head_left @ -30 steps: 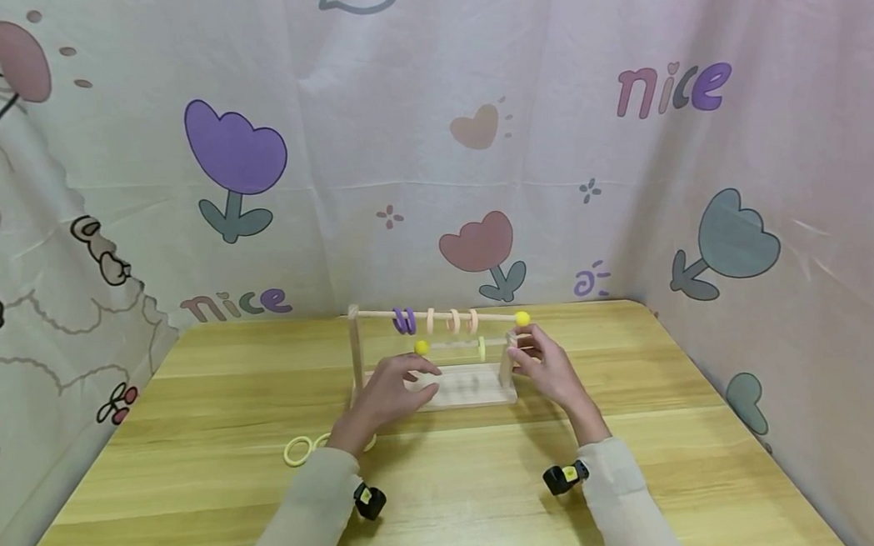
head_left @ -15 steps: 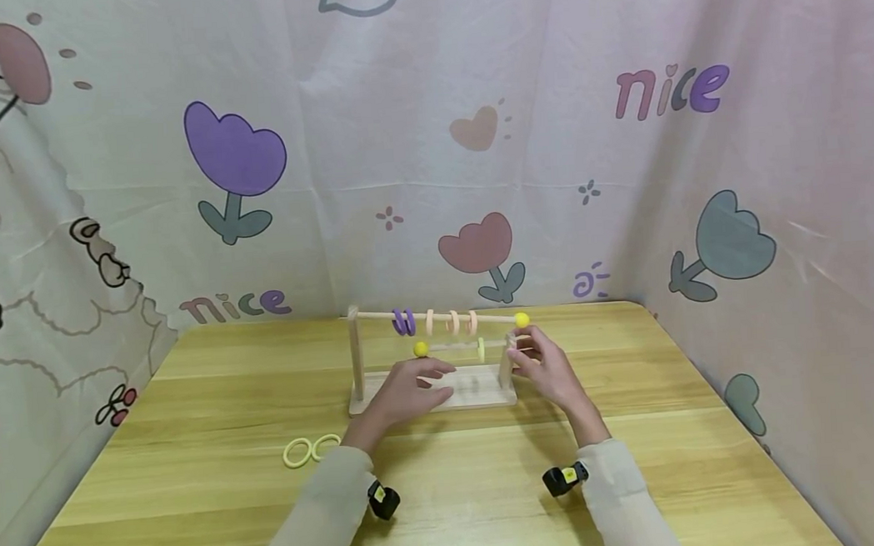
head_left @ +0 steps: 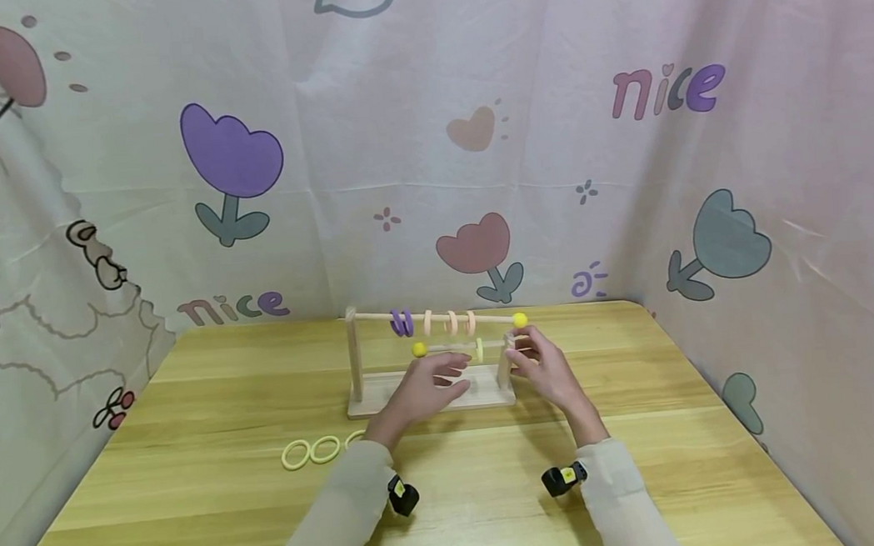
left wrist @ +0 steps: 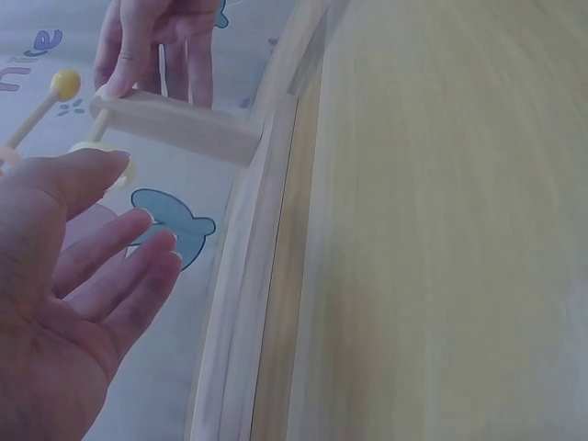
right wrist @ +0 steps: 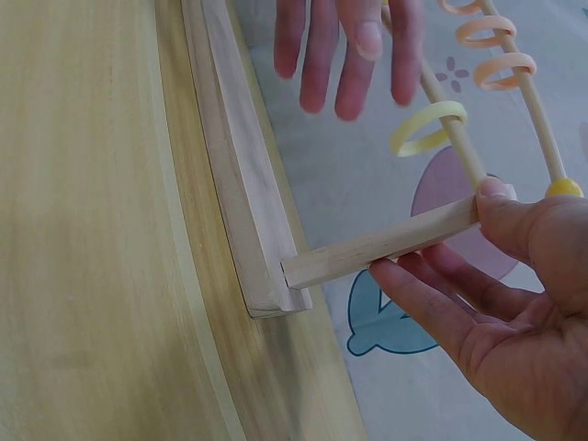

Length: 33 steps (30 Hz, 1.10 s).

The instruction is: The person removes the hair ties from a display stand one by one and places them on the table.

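A wooden stand (head_left: 482, 397) holds two rods at different heights. My right hand (head_left: 548, 368) pinches its short right post (right wrist: 386, 241), thumb at the top where the lower rod joins and fingers on the other side. A pale yellow ring (right wrist: 432, 112) hangs on that lower rod, which ends in a yellow ball (head_left: 420, 350). In front of the stand, my left hand (head_left: 425, 388) has its fingers loosely extended and grips nothing; its fingertips are close to the yellow ring. On the upper rod hang purple rings (head_left: 407, 323) and several peach rings (head_left: 452, 323).
Loose yellow rings (head_left: 284, 457) lie on the wooden table (head_left: 196, 505) left of the stand, one partly hidden by the left forearm. A yellow ball (head_left: 520, 320) caps the upper rod's right end. A printed curtain (head_left: 369, 143) hangs behind the table.
My left hand has moved right along the front of the stand, toward the yellow ring. More of the loose rings shows beside its forearm. The right hand stays on the post.
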Each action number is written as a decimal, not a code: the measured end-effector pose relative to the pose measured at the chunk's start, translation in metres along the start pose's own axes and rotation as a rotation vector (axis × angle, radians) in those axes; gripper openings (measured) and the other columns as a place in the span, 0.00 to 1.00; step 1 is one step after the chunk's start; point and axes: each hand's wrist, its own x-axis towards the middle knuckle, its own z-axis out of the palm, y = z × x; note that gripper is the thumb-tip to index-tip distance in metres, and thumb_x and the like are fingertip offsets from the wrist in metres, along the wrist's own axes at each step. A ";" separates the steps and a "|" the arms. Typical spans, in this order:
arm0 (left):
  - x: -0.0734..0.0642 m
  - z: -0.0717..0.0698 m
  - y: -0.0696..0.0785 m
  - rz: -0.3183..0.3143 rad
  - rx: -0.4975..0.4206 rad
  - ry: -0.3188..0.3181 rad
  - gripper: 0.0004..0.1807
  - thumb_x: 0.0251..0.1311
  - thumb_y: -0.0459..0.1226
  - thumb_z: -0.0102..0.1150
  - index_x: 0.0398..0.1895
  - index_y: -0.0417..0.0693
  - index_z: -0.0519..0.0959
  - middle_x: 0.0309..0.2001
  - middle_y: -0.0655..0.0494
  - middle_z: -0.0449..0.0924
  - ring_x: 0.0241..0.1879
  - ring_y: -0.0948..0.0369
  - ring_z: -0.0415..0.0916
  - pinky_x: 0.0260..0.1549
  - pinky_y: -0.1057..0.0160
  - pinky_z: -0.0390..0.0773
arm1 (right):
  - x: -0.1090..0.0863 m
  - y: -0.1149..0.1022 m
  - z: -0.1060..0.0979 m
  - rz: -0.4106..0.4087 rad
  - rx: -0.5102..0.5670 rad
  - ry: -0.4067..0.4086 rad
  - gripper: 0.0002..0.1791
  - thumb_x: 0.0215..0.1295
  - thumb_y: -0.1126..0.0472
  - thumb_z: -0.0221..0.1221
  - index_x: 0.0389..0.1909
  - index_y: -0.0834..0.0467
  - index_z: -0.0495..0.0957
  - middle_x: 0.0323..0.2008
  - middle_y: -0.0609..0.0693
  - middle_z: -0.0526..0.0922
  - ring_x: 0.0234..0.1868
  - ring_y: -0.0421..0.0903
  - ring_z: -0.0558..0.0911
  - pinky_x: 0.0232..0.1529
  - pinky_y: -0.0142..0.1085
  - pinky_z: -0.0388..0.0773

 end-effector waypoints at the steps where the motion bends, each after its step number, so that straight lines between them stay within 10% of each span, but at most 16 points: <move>1: 0.001 0.001 0.001 -0.002 -0.004 -0.001 0.23 0.68 0.35 0.65 0.65 0.40 0.78 0.63 0.40 0.81 0.58 0.40 0.82 0.56 0.51 0.84 | 0.000 0.000 0.000 -0.001 -0.002 -0.001 0.19 0.77 0.63 0.56 0.65 0.60 0.69 0.58 0.67 0.78 0.59 0.62 0.81 0.52 0.44 0.87; 14: 0.013 0.013 0.005 -0.045 0.018 -0.017 0.22 0.69 0.38 0.64 0.65 0.41 0.78 0.57 0.46 0.85 0.53 0.52 0.86 0.53 0.58 0.85 | 0.001 0.000 0.000 -0.001 0.014 0.004 0.18 0.77 0.64 0.56 0.64 0.61 0.70 0.57 0.68 0.79 0.58 0.62 0.82 0.50 0.44 0.88; 33: 0.015 0.019 0.008 0.020 0.035 0.245 0.05 0.64 0.34 0.70 0.39 0.41 0.89 0.38 0.48 0.91 0.34 0.61 0.87 0.37 0.71 0.85 | 0.000 0.000 0.000 -0.019 -0.010 -0.001 0.18 0.78 0.63 0.56 0.65 0.61 0.69 0.57 0.68 0.79 0.58 0.62 0.82 0.51 0.45 0.87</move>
